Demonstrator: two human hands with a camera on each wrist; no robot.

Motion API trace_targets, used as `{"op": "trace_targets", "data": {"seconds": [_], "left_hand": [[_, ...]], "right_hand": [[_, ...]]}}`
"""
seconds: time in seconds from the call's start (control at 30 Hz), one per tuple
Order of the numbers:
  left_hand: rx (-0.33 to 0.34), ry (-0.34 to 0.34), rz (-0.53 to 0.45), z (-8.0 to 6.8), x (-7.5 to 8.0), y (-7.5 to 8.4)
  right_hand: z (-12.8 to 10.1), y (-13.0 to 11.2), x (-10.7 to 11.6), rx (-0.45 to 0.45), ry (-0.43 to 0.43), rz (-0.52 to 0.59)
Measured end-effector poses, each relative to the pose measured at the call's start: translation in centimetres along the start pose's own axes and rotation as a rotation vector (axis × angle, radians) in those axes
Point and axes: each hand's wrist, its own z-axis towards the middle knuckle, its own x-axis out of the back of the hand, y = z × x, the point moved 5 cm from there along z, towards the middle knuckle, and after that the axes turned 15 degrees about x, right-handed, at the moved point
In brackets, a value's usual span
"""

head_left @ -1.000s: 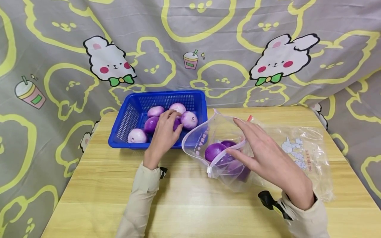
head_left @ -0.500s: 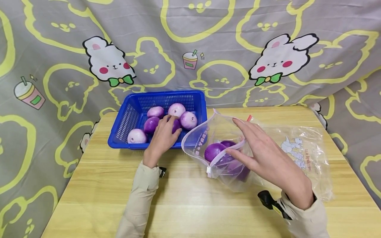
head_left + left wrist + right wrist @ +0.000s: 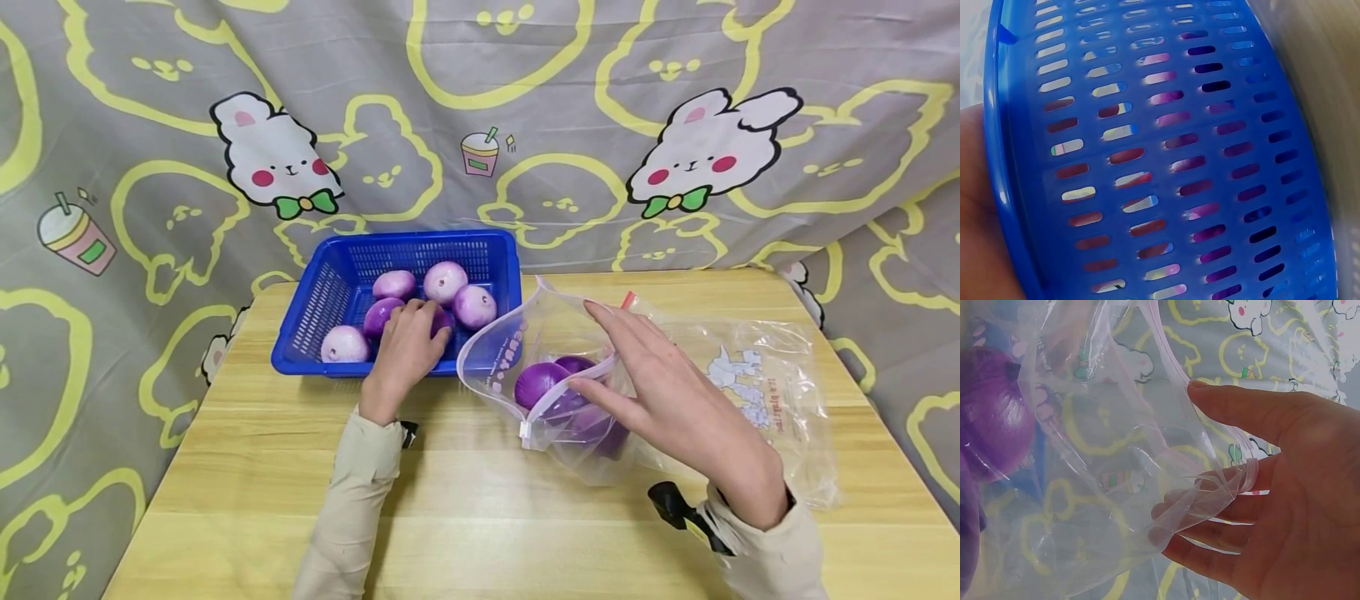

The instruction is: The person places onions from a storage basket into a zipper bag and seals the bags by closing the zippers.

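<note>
A blue slotted basket (image 3: pixel 318 287) stands at the back left of the wooden table and holds several purple and pale onions (image 3: pixel 446 282). My left hand (image 3: pixel 429 323) reaches into it, fingers curled over a dark purple onion (image 3: pixel 442 320) that is mostly hidden. The left wrist view shows only the basket wall (image 3: pixel 1166 156) close up. A clear zip bag (image 3: pixel 750 375) lies to the right with purple onions (image 3: pixel 538 382) inside. My right hand (image 3: pixel 600 350) holds its mouth spread; the bag rim (image 3: pixel 1244 478) is caught between its fingers (image 3: pixel 1210 506), beside one bagged onion (image 3: pixel 991 419).
A grey cartoon-print cloth (image 3: pixel 525 100) hangs behind and around the table. Bare wooden tabletop (image 3: pixel 480 517) lies in front of basket and bag. The table's right edge (image 3: pixel 885 392) runs close to the bag.
My left hand has drawn back a little toward me inside the basket, its fingers now lower over the dark onion. The right hand and the bag have hardly moved.
</note>
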Motion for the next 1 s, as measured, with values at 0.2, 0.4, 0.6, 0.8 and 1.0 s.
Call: {"op": "trace_targets", "data": {"seconds": [0.2,0.4,0.6,0.8,1.0], "left_hand": [[0.029,-0.05,-0.024,0.0,0.1,-0.4],[0.063,-0.069,-0.017,0.1,0.1,-0.7],[0.14,-0.14,-0.02,0.1,-0.2,-1.3],[0.194,-0.173,-0.032,0.1,-0.2,-1.3],[0.212,-0.183,-0.022,0.2,-0.4,-1.4]], "right_hand": [[0.1,0.0,0.0,0.0,-0.001,-0.004],[0.1,0.0,0.0,-0.003,-0.005,-0.003],[0.0,0.1,-0.1,-0.012,0.004,-0.019],[0.1,0.0,-0.2,-0.008,0.001,-0.021],[0.2,-0.1,-0.4,0.001,-0.017,-0.015]]}}
